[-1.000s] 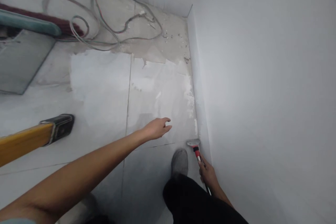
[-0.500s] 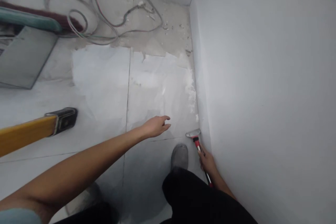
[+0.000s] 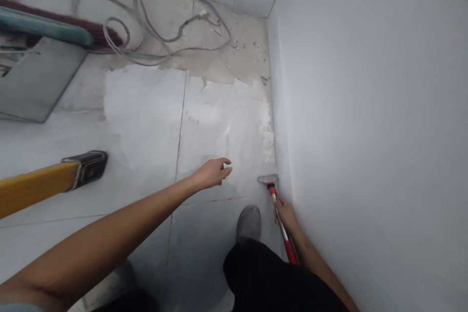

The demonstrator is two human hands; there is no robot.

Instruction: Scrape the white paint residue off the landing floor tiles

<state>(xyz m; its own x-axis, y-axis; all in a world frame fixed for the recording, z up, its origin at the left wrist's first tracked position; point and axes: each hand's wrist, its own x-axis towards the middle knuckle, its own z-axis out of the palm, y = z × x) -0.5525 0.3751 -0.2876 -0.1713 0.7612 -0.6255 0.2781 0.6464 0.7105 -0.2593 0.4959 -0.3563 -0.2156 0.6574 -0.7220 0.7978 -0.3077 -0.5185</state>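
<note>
Item: scraper (image 3: 273,194), red-handled with a metal blade, which we hold low on the floor tiles (image 3: 146,122), blade down right at the foot of the white wall (image 3: 365,131) and just short of a crusted white patch of residue (image 3: 268,134) along that edge. Our right hand (image 3: 285,214) is wrapped closed around the handle; our left hand (image 3: 212,173) hangs free above the tiles, fingers loosely curled, gripping nothing. Our grey shoe (image 3: 249,224) stands just beside the blade. Farther out: a yellow ladder foot with a black cap (image 3: 85,168) to the left, and a tangle of cables (image 3: 164,34) on the unscraped floor beyond. Hazards, as we judge them: the blade corner may gouge the wall paint if angled inward; a slip may drive it towards the shoe; a steep angle may scratch the tile; the cables may snag our feet.
</note>
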